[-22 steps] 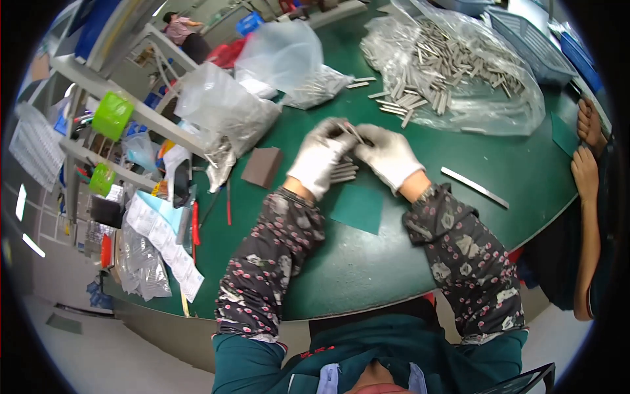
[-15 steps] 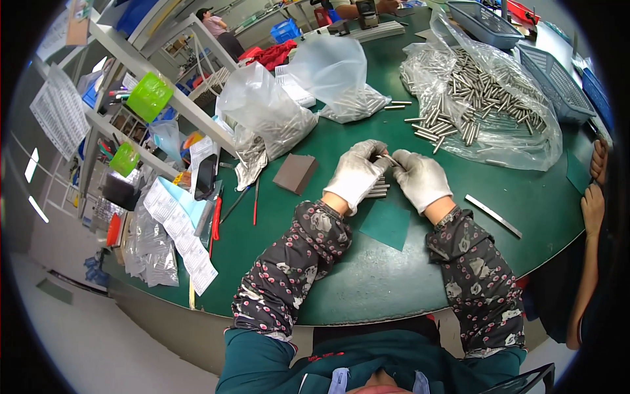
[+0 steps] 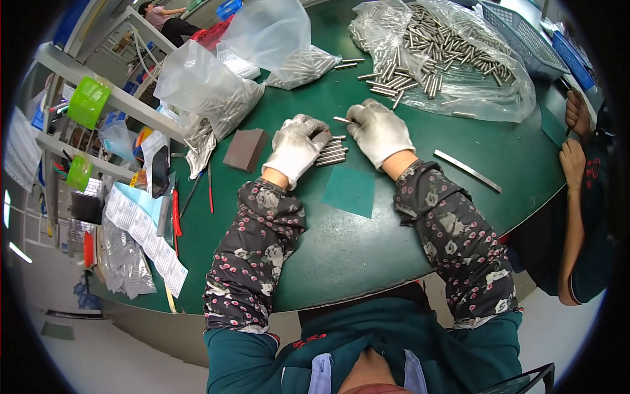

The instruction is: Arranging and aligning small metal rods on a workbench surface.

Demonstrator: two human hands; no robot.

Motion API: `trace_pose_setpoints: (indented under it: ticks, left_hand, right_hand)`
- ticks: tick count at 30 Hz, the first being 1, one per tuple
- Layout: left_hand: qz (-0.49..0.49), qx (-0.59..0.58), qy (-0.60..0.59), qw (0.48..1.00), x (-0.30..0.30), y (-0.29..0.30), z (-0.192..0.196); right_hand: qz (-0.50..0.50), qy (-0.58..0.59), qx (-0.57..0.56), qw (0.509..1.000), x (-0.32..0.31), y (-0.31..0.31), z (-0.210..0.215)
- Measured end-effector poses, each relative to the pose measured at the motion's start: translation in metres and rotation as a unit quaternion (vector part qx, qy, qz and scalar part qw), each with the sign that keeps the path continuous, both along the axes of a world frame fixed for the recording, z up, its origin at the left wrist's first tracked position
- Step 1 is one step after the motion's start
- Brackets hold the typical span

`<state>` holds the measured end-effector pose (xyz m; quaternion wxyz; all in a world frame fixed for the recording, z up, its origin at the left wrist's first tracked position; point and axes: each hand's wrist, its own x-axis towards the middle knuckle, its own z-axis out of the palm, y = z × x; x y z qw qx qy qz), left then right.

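Note:
Both hands wear white gloves with greyed fingertips. My right hand (image 3: 382,134) pinches a short metal pin (image 3: 341,120), whose end sticks out to the left of the fingertips. My left hand (image 3: 296,144) is closed, its fingers curled down at the left end of a small row of metal pins (image 3: 333,155); whatever is in its fingertips is hidden. A thin green square sheet (image 3: 350,191) lies just nearer than the row. Left of my left hand sits a brown rectangular block (image 3: 245,150).
A clear bag (image 3: 518,98) spills a large heap of pins (image 3: 453,46) at the far right. Filled plastic bags (image 3: 226,105) stand far left. A flat metal bar (image 3: 467,171) lies to the right. Another person's hands (image 3: 573,154) are at the right edge, near a blue basket (image 3: 525,43).
My hands, together over a pin before, have moved apart. The left is down at the row's left end; the right holds a pin. The whole view has shifted.

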<state>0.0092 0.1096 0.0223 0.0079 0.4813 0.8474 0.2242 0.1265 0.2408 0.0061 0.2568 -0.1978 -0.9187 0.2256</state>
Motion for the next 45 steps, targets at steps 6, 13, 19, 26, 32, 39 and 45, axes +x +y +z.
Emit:
trace_pose_setpoints:
  ticks: [6, 13, 19, 26, 32, 39, 45]
  left_hand:
    - [-0.081, -0.117, 0.049, 0.989, 0.026, -0.012, 0.019]
    - [-0.122, -0.151, 0.057, 0.979, 0.027, 0.000, 0.029]
    - [-0.113, -0.279, 0.136, 0.944, 0.040, 0.013, 0.047]
    - [-0.071, -0.314, 0.123, 0.939, 0.040, 0.014, 0.044]
    - [-0.070, -0.315, 0.138, 0.936, 0.032, 0.014, 0.039]
    - [-0.048, -0.365, 0.130, 0.921, 0.038, 0.007, 0.041]
    - [-0.045, -0.311, 0.147, 0.938, 0.024, -0.013, 0.032]
  right_hand:
    - [0.114, 0.007, 0.070, 0.991, -0.004, 0.002, -0.013]
    - [0.128, 0.049, -0.054, 0.989, 0.004, -0.005, -0.002]
    - [0.110, -0.089, -0.039, 0.989, 0.024, 0.008, 0.018]
    - [0.151, -0.162, -0.018, 0.975, 0.032, 0.007, 0.030]
    - [0.142, -0.212, 0.016, 0.967, 0.034, 0.004, 0.031]
    - [0.161, -0.231, 0.002, 0.959, 0.037, 0.000, 0.038]
    - [0.263, -0.308, 0.007, 0.914, 0.046, -0.019, 0.047]
